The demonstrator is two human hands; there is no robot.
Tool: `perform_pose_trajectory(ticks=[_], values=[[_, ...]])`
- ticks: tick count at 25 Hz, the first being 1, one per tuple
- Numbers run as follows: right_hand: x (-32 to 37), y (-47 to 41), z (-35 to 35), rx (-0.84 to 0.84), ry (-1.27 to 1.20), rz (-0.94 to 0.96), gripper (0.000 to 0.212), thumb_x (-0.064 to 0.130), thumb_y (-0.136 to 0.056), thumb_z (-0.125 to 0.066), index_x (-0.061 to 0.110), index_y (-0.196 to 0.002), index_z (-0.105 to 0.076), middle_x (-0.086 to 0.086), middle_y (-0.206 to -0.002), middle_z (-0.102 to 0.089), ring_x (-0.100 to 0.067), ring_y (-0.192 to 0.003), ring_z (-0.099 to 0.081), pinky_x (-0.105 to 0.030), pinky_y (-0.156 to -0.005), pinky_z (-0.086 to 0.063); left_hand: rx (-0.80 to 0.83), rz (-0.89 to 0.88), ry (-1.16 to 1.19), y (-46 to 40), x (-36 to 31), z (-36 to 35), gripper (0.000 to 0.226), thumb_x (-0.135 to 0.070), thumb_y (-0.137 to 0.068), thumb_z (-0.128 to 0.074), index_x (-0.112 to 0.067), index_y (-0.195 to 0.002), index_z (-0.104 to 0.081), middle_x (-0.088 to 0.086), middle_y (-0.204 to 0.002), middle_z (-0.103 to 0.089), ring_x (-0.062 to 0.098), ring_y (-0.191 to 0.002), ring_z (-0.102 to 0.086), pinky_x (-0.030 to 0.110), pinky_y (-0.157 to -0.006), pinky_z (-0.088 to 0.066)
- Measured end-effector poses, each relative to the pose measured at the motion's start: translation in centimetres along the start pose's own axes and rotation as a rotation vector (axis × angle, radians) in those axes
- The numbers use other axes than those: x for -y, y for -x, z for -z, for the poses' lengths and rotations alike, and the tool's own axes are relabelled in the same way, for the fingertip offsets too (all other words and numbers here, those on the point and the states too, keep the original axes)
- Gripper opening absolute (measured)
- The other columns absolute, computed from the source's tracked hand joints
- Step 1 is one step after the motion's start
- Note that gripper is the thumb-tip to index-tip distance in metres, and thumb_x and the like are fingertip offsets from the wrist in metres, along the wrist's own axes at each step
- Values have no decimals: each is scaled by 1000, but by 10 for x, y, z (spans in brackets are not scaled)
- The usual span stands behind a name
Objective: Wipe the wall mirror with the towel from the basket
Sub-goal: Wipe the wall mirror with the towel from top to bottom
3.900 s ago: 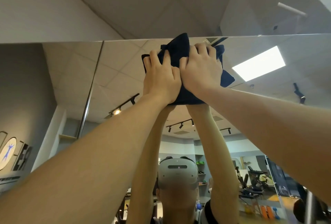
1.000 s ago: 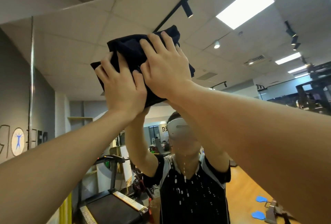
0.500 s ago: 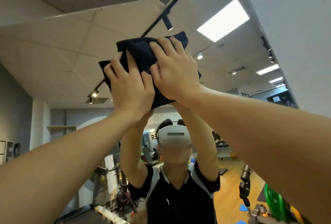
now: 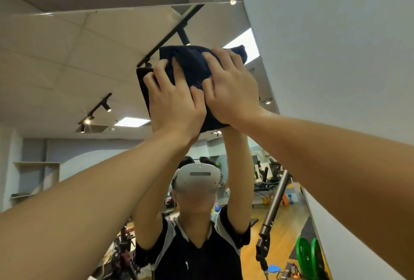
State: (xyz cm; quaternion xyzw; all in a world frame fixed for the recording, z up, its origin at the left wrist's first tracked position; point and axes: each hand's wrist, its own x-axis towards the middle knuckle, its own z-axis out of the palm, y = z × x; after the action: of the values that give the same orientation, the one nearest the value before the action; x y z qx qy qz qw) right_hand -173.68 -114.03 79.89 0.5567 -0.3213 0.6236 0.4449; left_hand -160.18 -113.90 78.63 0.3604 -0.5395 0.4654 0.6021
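Under both hands [image 4: 177, 105] [image 4: 230, 91], towel [image 4: 188, 62] against mirror [image 4: 89, 66]

Wall mirror [image 4: 67, 66]: one dark navy towel [image 4: 190, 62], bunched, against its glass near the mirror's upper right edge. Left hand [image 4: 174, 105], right hand [image 4: 230, 87]: side by side on towel, fingers extended, pressing. White wall [image 4: 336, 55]: adjoining mirror's right edge.

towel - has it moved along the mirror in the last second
Yes, rightward: the towel now almost reaches the right edge of the mirror, beside the white wall; half a second ago a clear gap remained.
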Motion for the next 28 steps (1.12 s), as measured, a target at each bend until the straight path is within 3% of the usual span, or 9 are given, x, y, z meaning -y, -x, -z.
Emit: perform_pose_trajectory(ticks=[9,16,28], values=[[-62,5,28,42,24,-37,54,35,-97,-39,20,-148,-45,0,-152,-44,-23,-142,-36,-44,-102,-49,-5,-14,-2,1,-66,-24,64,-35,-92,-36,-9,-151,-39,19,-150,-37,39,-126,-40,48,-107,-42],[-65,28,38,48,25,-88,55,33,-96,-41,16,-148,-45,-2,-153,-44,-25,-141,-37,-41,-98,-50,27,-47,-15,18,-73,-24,66,-38,-92,-35,-10,-152,-39,17,-150,-39,37,-124,-42,45,-107,-41],[-66,81,51,94,63,-115,60,35,-94,-39,14,-151,-40,-7,-157,-39,-31,-146,-33,-50,-103,-50,135,-71,34,74,-77,-8,68,-39,-92,-36,-12,-155,-35,15,-153,-36,33,-127,-39,40,-106,-44]])
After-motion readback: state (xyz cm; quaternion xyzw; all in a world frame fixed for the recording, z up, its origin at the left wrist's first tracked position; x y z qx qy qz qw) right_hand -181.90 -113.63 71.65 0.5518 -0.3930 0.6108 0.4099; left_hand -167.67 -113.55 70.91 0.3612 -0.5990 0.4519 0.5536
